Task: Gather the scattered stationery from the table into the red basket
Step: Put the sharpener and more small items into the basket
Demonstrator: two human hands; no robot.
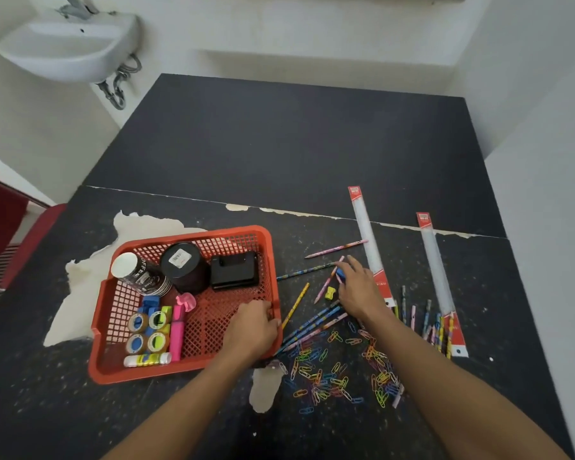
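gripping the rim: left hand [251,327] has its fingers curled over the right edge of the red basket [193,234] and clamps it.
right hand: right hand [359,290] reaches over the loose pencils; its fingertips are pinched on what looks like a blue sharpener [340,275] that sits on the table just right of the basket.
blue sharpener handling: probably light, hard and a bit slick, so a thumb-and-finger pinch on its flat sides should do.
yellow sharpener [329,293]: lies just beside the right hand and should handle the same way.
pencils [312,327]: thin, stiff and apt to roll; best gathered in a bunch at mid-length.
paper clips [329,376]: a loose coloured scatter near the front edge, light and fiddly; scooping likely beats picking singly.
rulers [365,227]: two in clear sleeves, well right of the basket; long, flat and slippery, and may overhang it.
already in the basket: coffee cups [136,270], black tin [185,265], hole punch [234,270], tape rolls [148,332], pink highlighter [177,330], glue stick [146,360].
table [279,144]: dark and speckled, with a seam across it and pale patches where the covering has peeled.
room: white walls, with a wall-hung sink [70,48] at the far left.
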